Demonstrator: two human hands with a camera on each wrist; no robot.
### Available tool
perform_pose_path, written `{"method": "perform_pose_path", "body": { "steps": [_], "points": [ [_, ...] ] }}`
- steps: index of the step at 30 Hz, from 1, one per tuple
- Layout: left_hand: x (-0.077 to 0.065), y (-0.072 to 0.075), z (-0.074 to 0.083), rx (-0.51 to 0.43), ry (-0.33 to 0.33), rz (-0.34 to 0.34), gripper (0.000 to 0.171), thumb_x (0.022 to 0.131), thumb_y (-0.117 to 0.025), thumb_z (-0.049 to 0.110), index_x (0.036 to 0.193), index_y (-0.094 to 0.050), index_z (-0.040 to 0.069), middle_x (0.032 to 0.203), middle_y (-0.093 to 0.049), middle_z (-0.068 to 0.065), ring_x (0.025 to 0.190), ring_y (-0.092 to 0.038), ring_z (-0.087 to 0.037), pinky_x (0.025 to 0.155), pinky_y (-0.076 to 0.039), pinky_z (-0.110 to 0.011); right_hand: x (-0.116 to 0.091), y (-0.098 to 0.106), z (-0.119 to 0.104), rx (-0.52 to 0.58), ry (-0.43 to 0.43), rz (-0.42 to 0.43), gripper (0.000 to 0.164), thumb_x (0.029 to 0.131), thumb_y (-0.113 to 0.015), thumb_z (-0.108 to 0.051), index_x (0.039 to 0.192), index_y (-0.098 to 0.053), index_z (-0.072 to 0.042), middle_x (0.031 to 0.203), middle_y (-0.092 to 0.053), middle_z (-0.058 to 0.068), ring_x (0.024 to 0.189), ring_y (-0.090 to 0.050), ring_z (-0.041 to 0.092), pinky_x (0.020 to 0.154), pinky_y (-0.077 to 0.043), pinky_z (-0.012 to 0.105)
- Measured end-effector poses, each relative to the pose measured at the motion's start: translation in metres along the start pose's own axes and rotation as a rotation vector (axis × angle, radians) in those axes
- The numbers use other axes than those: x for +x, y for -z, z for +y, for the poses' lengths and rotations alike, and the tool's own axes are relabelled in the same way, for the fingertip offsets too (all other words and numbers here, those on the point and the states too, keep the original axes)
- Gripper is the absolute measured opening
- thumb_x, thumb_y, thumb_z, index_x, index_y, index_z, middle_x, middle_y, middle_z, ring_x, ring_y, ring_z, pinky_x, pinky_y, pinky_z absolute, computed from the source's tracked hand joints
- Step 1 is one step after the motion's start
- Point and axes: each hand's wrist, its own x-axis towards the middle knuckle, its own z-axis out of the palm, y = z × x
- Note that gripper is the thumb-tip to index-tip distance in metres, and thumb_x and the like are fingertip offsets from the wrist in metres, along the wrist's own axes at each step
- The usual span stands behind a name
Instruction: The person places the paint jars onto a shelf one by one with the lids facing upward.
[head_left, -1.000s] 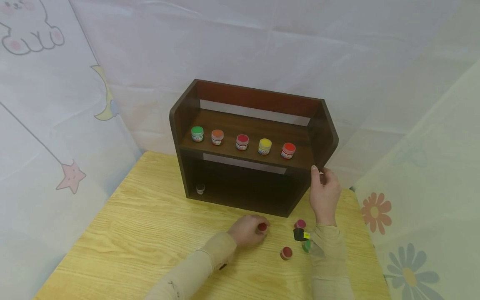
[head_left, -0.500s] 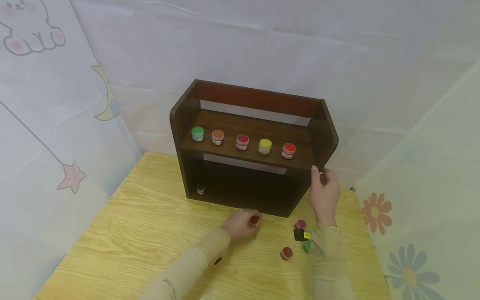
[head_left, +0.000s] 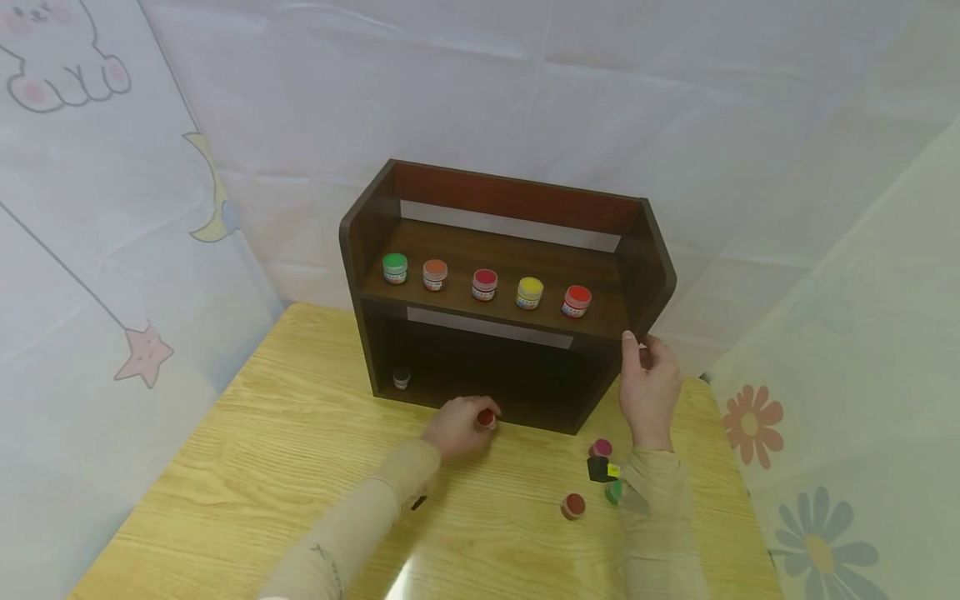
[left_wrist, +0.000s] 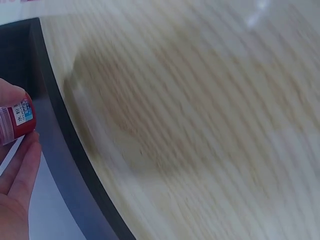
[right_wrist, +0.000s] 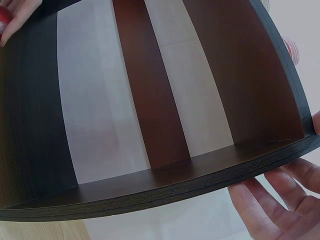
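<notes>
My left hand [head_left: 453, 429] pinches a small red paint jar [head_left: 487, 418] at the front edge of the dark wooden shelf's bottom board. In the left wrist view the jar [left_wrist: 22, 117] lies tilted between thumb and fingers, its printed label showing. My right hand [head_left: 648, 396] grips the shelf [head_left: 510, 250] by its right side panel. Thumb at the front edge, its other fingers [right_wrist: 270, 210] lie along the outer face. On the upper board stand several paint jars in a row, from a green-lidded jar [head_left: 395, 268] to a red-lidded jar [head_left: 577, 302].
A dark-lidded jar [head_left: 401, 379] stands at the lower board's left end. On the wooden table [head_left: 247, 467], near my right forearm, are a magenta-lidded jar [head_left: 601, 448], a dark red jar [head_left: 573, 506] and a green jar [head_left: 614, 493], partly hidden by the sleeve.
My left hand has carried the red paint jar leftward and away from me, from the table to the bottom board's front edge. The right hand keeps its hold on the shelf.
</notes>
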Motion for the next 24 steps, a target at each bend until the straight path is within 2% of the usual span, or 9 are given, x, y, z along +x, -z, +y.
{"method": "perform_pose_path", "body": {
  "steps": [13, 20, 24],
  "points": [
    [0.003, 0.026, -0.029, 0.055, 0.017, 0.031, 0.031, 0.089, -0.079, 0.009, 0.119, -0.068, 0.01, 0.095, -0.072, -0.001, 0.082, -0.068, -0.014, 0.073, -0.056, -0.031, 0.001, 0.0, 0.001, 0.011, 0.018, 0.01, 0.048, 0.104, -0.057, -0.036, 0.114, -0.068, 0.009, 0.095, -0.063, 0.023, 0.085, -0.055, 0.033, 0.076, -0.041, 0.04],
    [0.008, 0.05, -0.043, 0.097, 0.086, 0.012, 0.03, 0.089, -0.08, 0.009, 0.116, -0.069, 0.01, 0.114, -0.067, -0.006, 0.098, -0.068, -0.021, 0.083, -0.056, -0.033, 0.001, -0.001, 0.003, 0.008, 0.007, 0.008, 0.049, 0.104, -0.058, -0.037, 0.115, -0.068, 0.009, 0.095, -0.063, 0.024, 0.085, -0.055, 0.034, 0.076, -0.041, 0.04],
    [0.012, 0.064, -0.047, 0.097, 0.095, 0.032, 0.03, 0.087, -0.08, 0.005, 0.115, -0.07, 0.009, 0.115, -0.066, -0.009, 0.098, -0.067, -0.025, 0.082, -0.057, -0.037, 0.001, -0.001, 0.004, 0.011, 0.011, 0.011, 0.049, 0.104, -0.058, -0.037, 0.115, -0.068, 0.009, 0.093, -0.063, 0.024, 0.084, -0.055, 0.033, 0.076, -0.041, 0.041]
  ]
}}
